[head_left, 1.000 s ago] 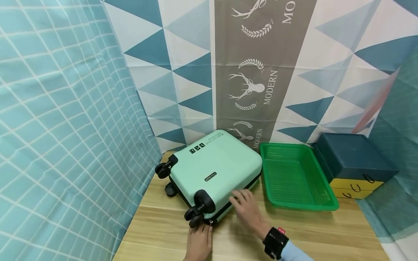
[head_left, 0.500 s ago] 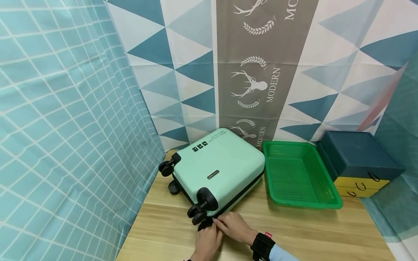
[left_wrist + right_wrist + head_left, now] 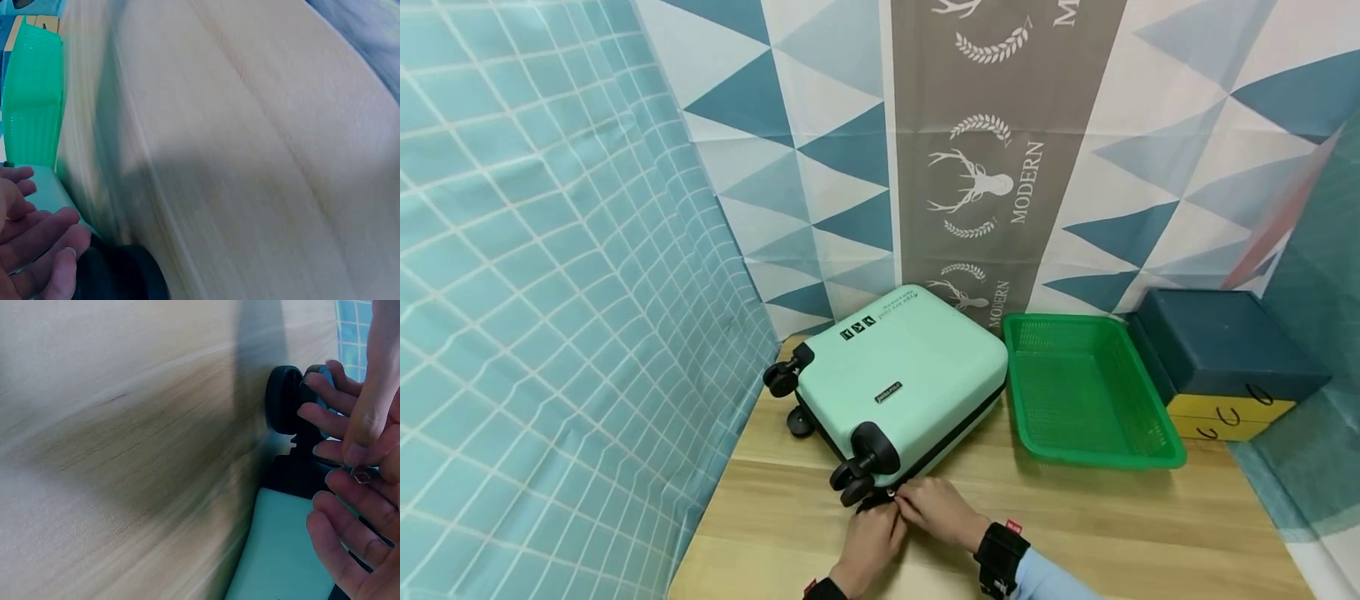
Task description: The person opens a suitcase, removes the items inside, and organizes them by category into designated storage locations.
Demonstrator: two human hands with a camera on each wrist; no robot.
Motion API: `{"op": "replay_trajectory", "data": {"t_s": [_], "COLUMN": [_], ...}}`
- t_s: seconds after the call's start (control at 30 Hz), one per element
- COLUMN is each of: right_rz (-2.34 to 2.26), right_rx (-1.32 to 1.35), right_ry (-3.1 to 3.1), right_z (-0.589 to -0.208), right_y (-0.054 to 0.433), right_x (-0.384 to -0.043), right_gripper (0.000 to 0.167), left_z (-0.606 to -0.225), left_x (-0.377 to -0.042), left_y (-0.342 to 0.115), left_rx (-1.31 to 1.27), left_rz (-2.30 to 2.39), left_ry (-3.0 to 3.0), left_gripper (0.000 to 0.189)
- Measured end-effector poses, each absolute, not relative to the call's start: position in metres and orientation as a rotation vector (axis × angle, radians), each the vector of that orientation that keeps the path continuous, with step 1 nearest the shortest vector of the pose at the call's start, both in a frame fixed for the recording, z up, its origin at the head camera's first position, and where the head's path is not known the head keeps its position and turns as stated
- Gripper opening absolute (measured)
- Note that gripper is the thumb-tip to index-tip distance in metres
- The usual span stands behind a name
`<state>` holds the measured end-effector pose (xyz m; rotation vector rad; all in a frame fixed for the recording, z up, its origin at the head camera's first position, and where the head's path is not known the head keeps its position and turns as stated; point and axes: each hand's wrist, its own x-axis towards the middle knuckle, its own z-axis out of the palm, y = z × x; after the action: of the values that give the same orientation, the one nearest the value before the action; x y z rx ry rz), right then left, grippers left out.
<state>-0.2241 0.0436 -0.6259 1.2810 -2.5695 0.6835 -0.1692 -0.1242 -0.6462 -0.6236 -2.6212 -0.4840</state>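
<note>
A mint-green suitcase [image 3: 917, 358] with black wheels lies flat on the wooden table [image 3: 1075, 533]. My right hand [image 3: 942, 510] is at its near corner, thumb and forefinger pinching a small metal zipper pull [image 3: 360, 477] there. The other right fingers [image 3: 334, 515] spread out below the pull. My left hand [image 3: 871, 542] holds the same corner, its thumb [image 3: 357, 447] right beside the pull and its fingers over a black wheel [image 3: 284, 400]. In the left wrist view, the left fingers [image 3: 62, 240] lie by that wheel. The hands overlap and partly hide the zipper.
A green plastic basket [image 3: 1101, 454] stands just right of the suitcase. Beyond it is a dark blue box [image 3: 1232, 342] with yellow drawer fronts [image 3: 1217, 417]. Patterned cloth [image 3: 820, 167] hangs at the back, and blue checked cloth [image 3: 550, 292] on the left.
My right hand has come down and left from the suitcase's side to the zipper at the corner, meeting the left hand. The left hand has shifted slightly right. The suitcase stays put.
</note>
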Motion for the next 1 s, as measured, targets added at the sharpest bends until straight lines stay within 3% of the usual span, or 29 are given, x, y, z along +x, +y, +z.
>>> {"op": "replay_trajectory", "data": {"t_s": [0.27, 0.57, 0.77, 0.9, 1.0], "right_rz": [0.598, 0.626, 0.721, 0.748, 0.700], "right_rx": [1.270, 1.272, 1.258, 1.252, 1.279], "right_ry": [-2.536, -2.587, -2.572, -2.546, -2.530], "right_z": [-0.611, -0.614, -0.618, -0.621, -0.623], "right_y": [0.048, 0.049, 0.052, 0.052, 0.049], "right_x": [-0.239, -0.234, -0.228, -0.227, -0.228], "right_gripper": [0.010, 0.009, 0.015, 0.024, 0.020], "left_z": [-0.635, -0.615, -0.564, -0.519, -0.496], "left_x": [-0.190, -0.173, -0.178, -0.207, -0.230], "left_y": [-0.125, -0.121, -0.106, -0.115, -0.137], "left_rx": [-0.697, -0.903, -1.165, -1.194, -1.165], "left_rz": [-0.474, -0.520, -0.603, -0.566, -0.559], "left_ry": [-2.591, -2.481, -2.094, -1.924, -1.941], "left_gripper": [0.032, 0.038, 0.025, 0.025, 0.024]}}
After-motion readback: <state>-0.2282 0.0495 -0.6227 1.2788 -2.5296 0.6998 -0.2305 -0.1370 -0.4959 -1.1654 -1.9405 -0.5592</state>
